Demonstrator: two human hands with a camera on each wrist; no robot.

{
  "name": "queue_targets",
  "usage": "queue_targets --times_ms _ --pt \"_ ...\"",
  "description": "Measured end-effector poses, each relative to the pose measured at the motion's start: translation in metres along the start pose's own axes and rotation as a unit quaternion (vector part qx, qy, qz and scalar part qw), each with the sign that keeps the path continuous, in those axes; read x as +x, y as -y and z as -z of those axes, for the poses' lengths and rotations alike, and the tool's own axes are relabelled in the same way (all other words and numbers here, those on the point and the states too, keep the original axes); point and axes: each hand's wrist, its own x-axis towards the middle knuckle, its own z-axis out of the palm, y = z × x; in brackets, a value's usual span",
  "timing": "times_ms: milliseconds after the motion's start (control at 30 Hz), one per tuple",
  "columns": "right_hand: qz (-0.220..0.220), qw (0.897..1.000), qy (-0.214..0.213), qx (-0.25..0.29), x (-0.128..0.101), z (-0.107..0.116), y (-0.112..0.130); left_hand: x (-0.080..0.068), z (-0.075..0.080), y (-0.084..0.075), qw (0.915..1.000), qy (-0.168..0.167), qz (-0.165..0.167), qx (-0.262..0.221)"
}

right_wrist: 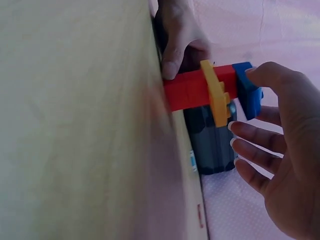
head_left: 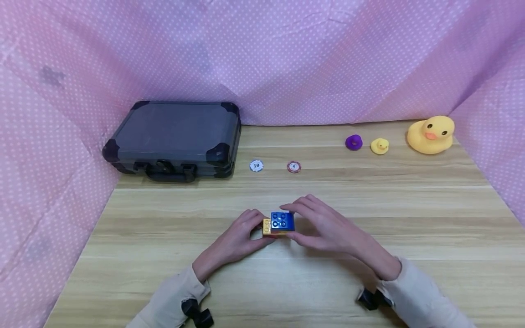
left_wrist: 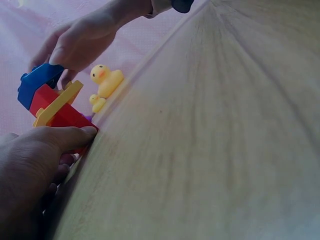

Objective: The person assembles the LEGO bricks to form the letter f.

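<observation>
**Two hands on a small stack of bricks at the middle of the counter**

Nearest the camera, a brick stack stands on the wooden counter, between both hands. It counts a blue brick on top, one thin yellow plate under it, and red bricks below; the right wrist view shows the layers best. The left hand grips the stack's left side low down, its fingers curled against the red part. The right hand touches the blue brick with its upper fingers bent over the far edge; the lower fingers are spread and free of the stack. Both sleeves are pale.

Farther back lie two round chips, well apart from the stack: a white chip marked "10" and a red chip marked "5".

Left of the chips sits one dark case, its lid closed and its handle facing forward; what it holds cannot be seen.

At the far right stand three small toys in a row: a purple ring, a small yellow duck and a large yellow duck. A pink dotted cloth walls the counter on three sides.
</observation>
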Motion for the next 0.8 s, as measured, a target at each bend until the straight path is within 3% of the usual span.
queue_targets --times_ms 433,800 --pt "-0.092 0.993 0.015 0.073 -0.012 -0.015 -0.008 -0.001 -0.001 0.000 1.0000 -0.004 0.000 0.002" --pt "-0.116 0.990 0.023 0.080 -0.011 -0.014 -0.006 -0.003 0.002 0.000 0.9995 -0.002 0.015 -0.027"
